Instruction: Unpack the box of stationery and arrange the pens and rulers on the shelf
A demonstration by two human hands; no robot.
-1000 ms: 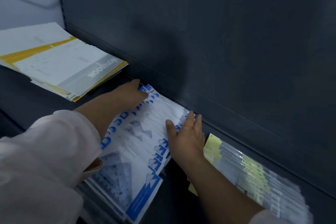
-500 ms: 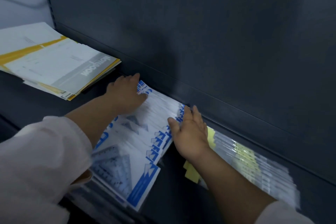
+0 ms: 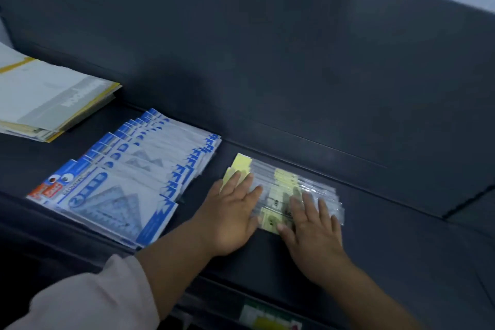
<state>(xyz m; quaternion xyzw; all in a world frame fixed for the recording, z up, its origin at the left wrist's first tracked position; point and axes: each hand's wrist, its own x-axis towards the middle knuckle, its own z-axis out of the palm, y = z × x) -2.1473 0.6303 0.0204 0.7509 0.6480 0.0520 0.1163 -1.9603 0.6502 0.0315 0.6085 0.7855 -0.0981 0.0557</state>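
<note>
Several blue-and-white packs of ruler sets (image 3: 128, 177) lie fanned in an overlapping row on the dark shelf (image 3: 401, 236), left of centre. To their right lies a row of clear packs with yellow labels (image 3: 284, 179), close to the back panel. My left hand (image 3: 230, 211) rests flat, fingers straight, on the left end of the clear packs. My right hand (image 3: 313, 225) lies flat with spread fingers on their right part. Neither hand grips anything.
A stack of white-and-yellow notebooks (image 3: 45, 99) lies at the shelf's left end. The dark back panel (image 3: 294, 61) rises right behind the packs. A price label strip (image 3: 267, 316) runs along the shelf's front edge below my arms.
Both hands have left the blue ruler packs and moved right onto the clear yellow-labelled packs. The view has swung right, and the ruler packs now lie untouched in their fanned row.
</note>
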